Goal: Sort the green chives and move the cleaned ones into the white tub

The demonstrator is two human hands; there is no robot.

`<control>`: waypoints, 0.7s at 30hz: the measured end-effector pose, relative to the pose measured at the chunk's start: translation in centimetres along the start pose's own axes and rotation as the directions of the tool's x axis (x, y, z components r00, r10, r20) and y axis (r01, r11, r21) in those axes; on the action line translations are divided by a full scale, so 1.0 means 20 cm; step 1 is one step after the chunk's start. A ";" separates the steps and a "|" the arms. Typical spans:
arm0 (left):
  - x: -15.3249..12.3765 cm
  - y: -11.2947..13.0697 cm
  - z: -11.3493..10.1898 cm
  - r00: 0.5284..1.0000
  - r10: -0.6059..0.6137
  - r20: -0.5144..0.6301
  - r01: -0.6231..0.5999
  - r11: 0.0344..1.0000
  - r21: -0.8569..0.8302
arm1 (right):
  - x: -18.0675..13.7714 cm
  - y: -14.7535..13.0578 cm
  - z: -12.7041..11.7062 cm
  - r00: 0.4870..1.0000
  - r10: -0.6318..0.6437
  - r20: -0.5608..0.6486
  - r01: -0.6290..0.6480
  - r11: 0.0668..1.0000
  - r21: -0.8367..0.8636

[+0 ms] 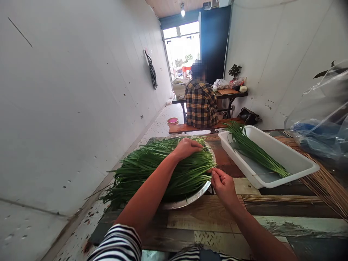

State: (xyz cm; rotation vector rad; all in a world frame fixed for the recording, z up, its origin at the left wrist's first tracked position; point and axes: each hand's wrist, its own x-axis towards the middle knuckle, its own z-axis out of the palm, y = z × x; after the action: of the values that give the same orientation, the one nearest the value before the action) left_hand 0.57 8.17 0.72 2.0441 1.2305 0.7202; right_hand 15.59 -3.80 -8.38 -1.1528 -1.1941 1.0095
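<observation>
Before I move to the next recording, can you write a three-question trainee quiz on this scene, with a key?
1. True or false: the white tray holds a bundle of green stalks.
2. Where is the wearer's left hand?
A. Inside the white tray
B. At the greens in the round metal basin
C. Flat on the bench
3. Fill in: the seated person ahead wears a ____ shirt.
Key: 1. True; 2. B; 3. plaid.

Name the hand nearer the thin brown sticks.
Right. The right hand, at the bowl rim, is left of the sticks; the left hand is farther left, over the green stalks.
</observation>
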 end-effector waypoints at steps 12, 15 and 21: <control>-0.02 0.02 -0.02 0.997 0.077 0.011 -0.077 0.997 0.017 | 0.00 0.03 0.00 1.000 -0.027 0.000 0.027 0.999 -0.023; -0.03 0.03 -0.02 0.992 0.117 0.036 -0.119 0.992 0.049 | 0.00 0.03 0.00 0.999 -0.046 -0.005 0.045 0.998 -0.045; -0.07 0.10 -0.09 0.950 0.191 0.247 -0.229 0.964 0.134 | -0.01 -0.01 0.00 0.996 -0.085 -0.006 0.083 0.984 -0.155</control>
State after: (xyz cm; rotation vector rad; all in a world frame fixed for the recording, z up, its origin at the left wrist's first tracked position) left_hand -0.18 6.67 3.35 2.3440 0.9735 0.4698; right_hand 15.58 -4.09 -8.21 -1.2172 -1.3186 0.8567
